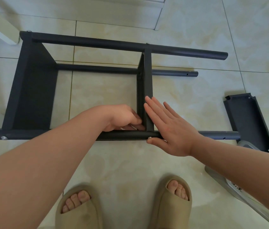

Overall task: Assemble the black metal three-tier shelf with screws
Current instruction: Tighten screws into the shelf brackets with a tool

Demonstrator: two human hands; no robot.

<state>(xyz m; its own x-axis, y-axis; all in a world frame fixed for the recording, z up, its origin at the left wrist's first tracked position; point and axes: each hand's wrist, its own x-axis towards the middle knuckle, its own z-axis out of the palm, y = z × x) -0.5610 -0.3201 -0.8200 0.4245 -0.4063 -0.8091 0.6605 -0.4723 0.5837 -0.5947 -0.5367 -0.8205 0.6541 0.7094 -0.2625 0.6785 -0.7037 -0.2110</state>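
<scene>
The shelf (36, 90) lies on its side on the tiled floor (196, 27). It shows three poles, two fitted tiers and four screw heads. A third tier (249, 123) lies loose at the right. The left hand (122, 116) curls into the corner where the middle tier (147, 76) meets the near pole (64, 134); I cannot tell whether it pinches anything. The right hand (171, 129) presses flat on that tier, fingers straight, its thumb beside a screw (149, 138).

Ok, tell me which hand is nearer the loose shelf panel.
Right. The right hand lies flat against the middle panel, left of the loose panel; the left hand is farther left.
</scene>
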